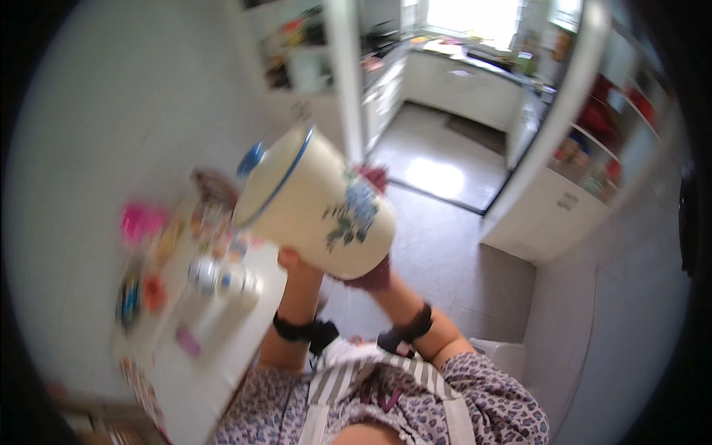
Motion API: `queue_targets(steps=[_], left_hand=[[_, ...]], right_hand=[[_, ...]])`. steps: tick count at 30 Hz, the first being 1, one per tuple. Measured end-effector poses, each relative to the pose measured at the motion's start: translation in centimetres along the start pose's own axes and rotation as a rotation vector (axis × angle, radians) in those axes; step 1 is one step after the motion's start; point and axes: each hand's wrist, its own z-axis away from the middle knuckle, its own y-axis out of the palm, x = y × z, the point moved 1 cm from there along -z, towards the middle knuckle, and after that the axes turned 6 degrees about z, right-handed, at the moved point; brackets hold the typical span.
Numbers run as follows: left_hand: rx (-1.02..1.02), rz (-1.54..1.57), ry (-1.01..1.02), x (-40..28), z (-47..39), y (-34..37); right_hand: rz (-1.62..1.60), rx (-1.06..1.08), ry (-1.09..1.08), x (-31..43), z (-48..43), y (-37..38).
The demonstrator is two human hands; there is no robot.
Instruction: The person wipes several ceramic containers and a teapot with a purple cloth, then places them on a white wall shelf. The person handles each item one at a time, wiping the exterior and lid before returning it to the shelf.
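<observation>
A cream canister (pixel 295 206) with a blue-lined rim and a blue flower motif is held up, tilted onto its side, in front of me. Its lid, topped by a blue knob (pixel 251 159), faces the upper left. My left hand (pixel 289 258) grips the canister from beneath; most of its fingers are hidden behind it. Around the base, my right hand presses a maroon cloth (pixel 374 278) that also shows past the far side. Cloth and canister cover the right hand itself, though its forearm (pixel 403 303) is visible.
To the left, a white table (pixel 194 384) carries two small white-and-blue jars (pixel 203 273), a purple object (pixel 188 340), a pink container (pixel 142 222) and blurred clutter. Shelves (pixel 595 139) stand at right beside a doorway frame. Kitchen counters (pixel 456 83) lie beyond.
</observation>
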Motion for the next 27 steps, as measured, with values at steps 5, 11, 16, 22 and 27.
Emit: queue_targets(steps=[5, 11, 16, 22, 27], left_hand=[[-0.052, -0.218, -0.248, 10.1, -5.5, -2.6], [0.519, -0.600, 0.141, 18.9, -6.3, 8.8], [0.852, -0.770, 0.324, 25.8, -7.3, 16.9], [0.844, -0.682, 0.371, 36.9, -9.0, 23.6], [0.537, -0.383, 0.135, 43.4, -12.9, 33.3]], right_hand=[[-0.411, -0.416, 0.081, 3.0, -0.1, -3.6], [0.179, -0.359, 0.284, 8.3, 2.7, -15.3], [-0.839, -0.555, 0.426, 14.1, 8.0, -25.0], [-0.497, -0.555, 0.394, 18.1, 10.2, -37.2], [-0.367, -0.555, 0.243, 24.2, 9.8, -46.3]])
